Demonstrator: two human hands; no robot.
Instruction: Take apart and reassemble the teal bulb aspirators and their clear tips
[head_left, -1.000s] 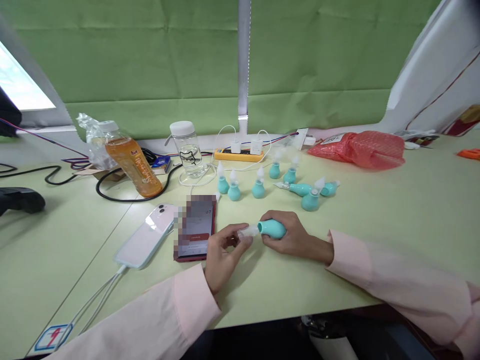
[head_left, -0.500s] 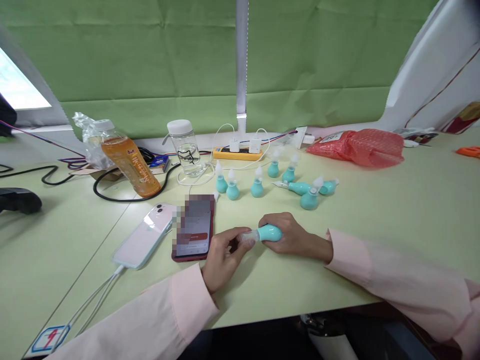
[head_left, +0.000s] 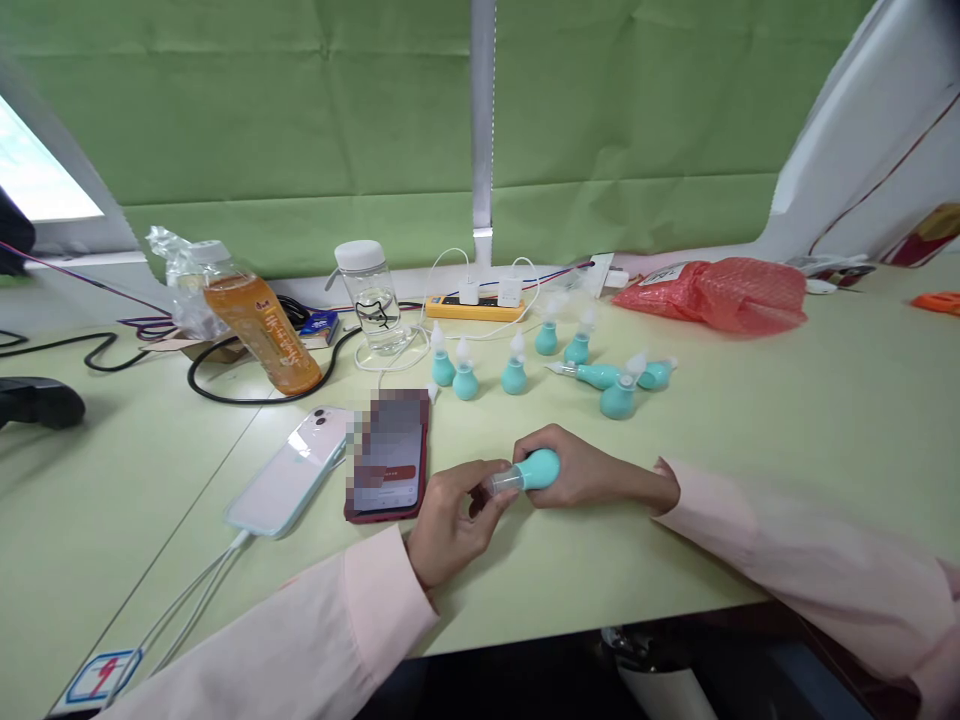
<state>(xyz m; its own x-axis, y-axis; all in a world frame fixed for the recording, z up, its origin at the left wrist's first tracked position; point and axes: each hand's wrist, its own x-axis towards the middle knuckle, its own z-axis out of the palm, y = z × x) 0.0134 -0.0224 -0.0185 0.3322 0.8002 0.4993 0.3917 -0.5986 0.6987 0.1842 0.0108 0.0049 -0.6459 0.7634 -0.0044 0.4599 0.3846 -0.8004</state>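
One clear plastic tubular nozzle [head_left: 505,482], just below frame centre, pinched narrowly in left hand [head_left: 457,520]; smooth, rounded turquoise bulb [head_left: 541,468] meeting it end to end, wrapped in right hand [head_left: 577,470]; dark-red-cased smartphone [head_left: 397,455] just left of left hand; six upright turquoise bulbs with translucent tips [head_left: 514,377] farther back, centre to right of centre, on pale green tabletop [head_left: 720,420].

Over past the person's right hand [head_left: 574,470], a wide open stretch of counter [head_left: 787,420] runs back to the red bubble-wrap bag [head_left: 750,295]. Straight ahead it's tighter: teal squeeze bulbs [head_left: 514,376], some upright, some lying, crowd the way, with a free strip on the near side. The smartphone [head_left: 390,465] hems in the left hand [head_left: 454,520]; beyond stands an orange drink bottle [head_left: 270,335].
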